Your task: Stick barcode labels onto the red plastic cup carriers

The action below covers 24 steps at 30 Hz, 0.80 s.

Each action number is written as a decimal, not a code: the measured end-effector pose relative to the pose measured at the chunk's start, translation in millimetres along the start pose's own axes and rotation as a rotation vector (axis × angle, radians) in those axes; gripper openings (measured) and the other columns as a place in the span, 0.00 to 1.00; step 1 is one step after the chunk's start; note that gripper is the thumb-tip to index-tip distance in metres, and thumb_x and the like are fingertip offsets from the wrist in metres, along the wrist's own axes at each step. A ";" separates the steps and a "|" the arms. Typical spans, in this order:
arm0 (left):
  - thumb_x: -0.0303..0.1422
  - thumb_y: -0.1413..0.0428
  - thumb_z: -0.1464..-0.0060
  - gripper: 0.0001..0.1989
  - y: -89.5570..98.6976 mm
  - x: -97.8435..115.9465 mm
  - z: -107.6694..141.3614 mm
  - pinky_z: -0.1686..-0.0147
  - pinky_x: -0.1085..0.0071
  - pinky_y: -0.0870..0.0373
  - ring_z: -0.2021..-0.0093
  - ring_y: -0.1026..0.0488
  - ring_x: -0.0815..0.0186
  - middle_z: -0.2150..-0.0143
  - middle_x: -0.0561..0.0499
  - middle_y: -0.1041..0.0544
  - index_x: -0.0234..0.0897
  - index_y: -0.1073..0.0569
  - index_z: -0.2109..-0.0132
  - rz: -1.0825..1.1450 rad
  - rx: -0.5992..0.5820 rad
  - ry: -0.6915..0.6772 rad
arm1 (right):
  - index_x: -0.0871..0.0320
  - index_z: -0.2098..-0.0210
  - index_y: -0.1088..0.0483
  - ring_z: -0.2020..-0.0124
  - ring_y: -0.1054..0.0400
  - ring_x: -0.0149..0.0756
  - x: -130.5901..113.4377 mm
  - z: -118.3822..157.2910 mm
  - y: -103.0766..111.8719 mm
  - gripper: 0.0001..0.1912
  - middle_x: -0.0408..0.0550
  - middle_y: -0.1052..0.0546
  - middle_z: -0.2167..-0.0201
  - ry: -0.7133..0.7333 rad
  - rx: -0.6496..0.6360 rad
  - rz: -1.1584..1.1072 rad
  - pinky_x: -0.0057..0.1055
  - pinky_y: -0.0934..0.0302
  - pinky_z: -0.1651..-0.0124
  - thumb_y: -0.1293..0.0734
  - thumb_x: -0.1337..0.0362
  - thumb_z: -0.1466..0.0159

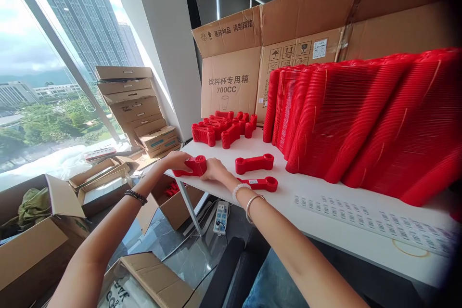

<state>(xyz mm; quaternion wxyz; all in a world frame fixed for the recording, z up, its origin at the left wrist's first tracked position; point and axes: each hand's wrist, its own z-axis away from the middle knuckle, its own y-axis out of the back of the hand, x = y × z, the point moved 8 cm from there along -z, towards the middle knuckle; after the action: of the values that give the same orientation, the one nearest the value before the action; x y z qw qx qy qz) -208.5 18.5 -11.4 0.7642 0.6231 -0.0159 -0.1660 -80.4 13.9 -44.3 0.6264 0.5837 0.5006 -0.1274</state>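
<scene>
Although my left fingers (186, 167) are partly hidden behind the red piece (197, 166), I see them curled on it, right fingers (208, 170) against its other end.

Bright red parts (254, 163), ridged red stacks (346, 120), white table (281, 207), brown cardboard (231, 77) printed black.

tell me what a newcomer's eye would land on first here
Most likely the wall of tightly stacked red parts filling the right side of the white table. Next, the two hands, left and right, on a red bundle at the table's near left edge. Behind, opened brown cardboard stands upright.
</scene>
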 end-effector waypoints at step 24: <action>0.48 0.42 0.53 0.18 -0.6 14.1 26.3 0.68 0.71 0.39 0.65 0.26 0.60 0.67 0.48 0.20 0.39 0.22 0.64 0.008 -0.021 -0.059 | 0.60 0.52 0.29 0.54 0.27 0.39 -11.2 36.9 -25.3 0.15 0.50 0.24 0.54 -0.177 -0.140 0.425 0.40 0.30 0.52 0.32 0.58 0.34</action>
<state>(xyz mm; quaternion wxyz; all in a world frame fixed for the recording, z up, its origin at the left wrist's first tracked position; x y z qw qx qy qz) -201.4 -10.3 -8.7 0.7704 0.6099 -0.0390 -0.1814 -86.8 -29.8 -57.7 0.7194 0.6177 0.3175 -0.0082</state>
